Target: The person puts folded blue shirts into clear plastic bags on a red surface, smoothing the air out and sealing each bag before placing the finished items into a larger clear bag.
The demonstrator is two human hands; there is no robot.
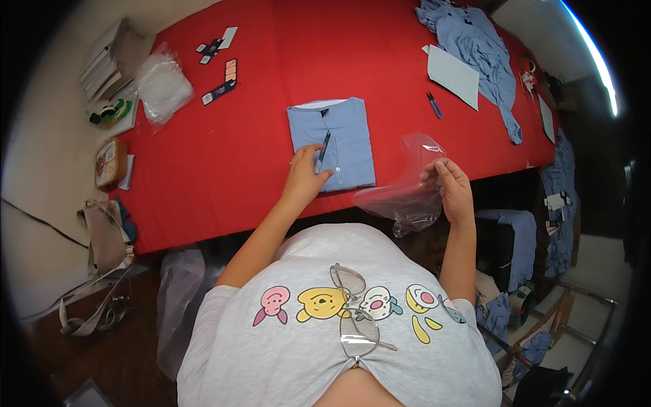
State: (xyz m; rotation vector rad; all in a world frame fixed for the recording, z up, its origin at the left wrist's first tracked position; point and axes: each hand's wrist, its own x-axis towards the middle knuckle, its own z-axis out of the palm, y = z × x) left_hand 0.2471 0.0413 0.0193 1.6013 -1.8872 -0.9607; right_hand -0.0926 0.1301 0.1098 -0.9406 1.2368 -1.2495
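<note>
A folded light blue shirt [354,146] lies on the red table in front of me, its collar toward the far side. On its front is a narrow dark hang tag [323,152], slightly tilted. My left hand [306,171] rests on the shirt's near left part, thumb and fingers apart around the tag; whether they touch the tag is hard to tell. To the right, my right hand [453,186] pinches a clear plastic bag [415,197] by its edge. The bag hangs limp over the table's front edge.
Clear plastic bags [163,85] lie in a pile at far left, near several tags [220,91]. At right are a pair of thread snips [434,105], white card sheets [452,76] and unfolded blue garments [475,41]. The table's front edge [251,234] runs close to my body.
</note>
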